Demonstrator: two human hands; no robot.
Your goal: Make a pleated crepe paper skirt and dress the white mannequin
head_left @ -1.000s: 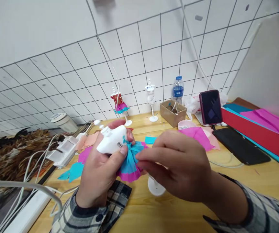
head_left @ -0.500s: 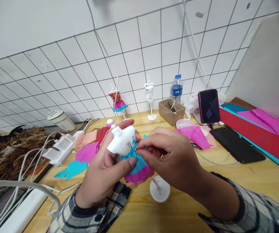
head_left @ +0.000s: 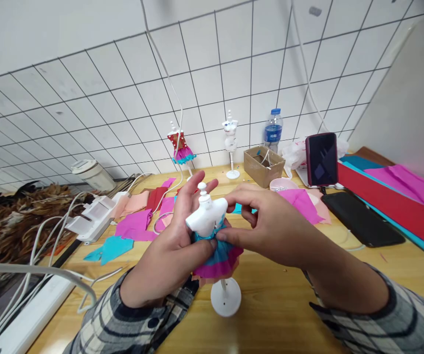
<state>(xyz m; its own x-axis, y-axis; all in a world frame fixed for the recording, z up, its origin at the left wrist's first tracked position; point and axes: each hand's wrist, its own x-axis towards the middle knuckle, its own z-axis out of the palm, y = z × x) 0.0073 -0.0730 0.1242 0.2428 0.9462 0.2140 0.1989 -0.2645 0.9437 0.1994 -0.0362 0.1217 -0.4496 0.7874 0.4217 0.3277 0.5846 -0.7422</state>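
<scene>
Sleeves (head_left: 103, 314) of plaid frame a small white dress form (head_left: 207, 222), which we hold over a wooden table (head_left: 278, 309), its layered blue-and-magenta skirt (head_left: 219, 260) gathered at the waist. Our left hand (head_left: 171, 253) wraps the form from the side, thumb on the blue waist and the other fingers behind the torso. Our right hand (head_left: 271, 221) sets its thumb at the waist and its forefinger beside the shoulder, the two tips apart; we cannot tell whether it pinches anything. Below the skirt we see the round base (head_left: 226, 300), though we cannot tell whether it touches the wood. Near the tiled wall (head_left: 230, 78) stand a second form in a red bodice (head_left: 178, 141), a third white form (head_left: 230, 142), a brown box (head_left: 263, 169) and a blue-capped bottle (head_left: 273, 132). To our left, magenta cloth (head_left: 133, 223) and blue cloth (head_left: 116, 250) lie near a white power strip (head_left: 96, 219)
</scene>
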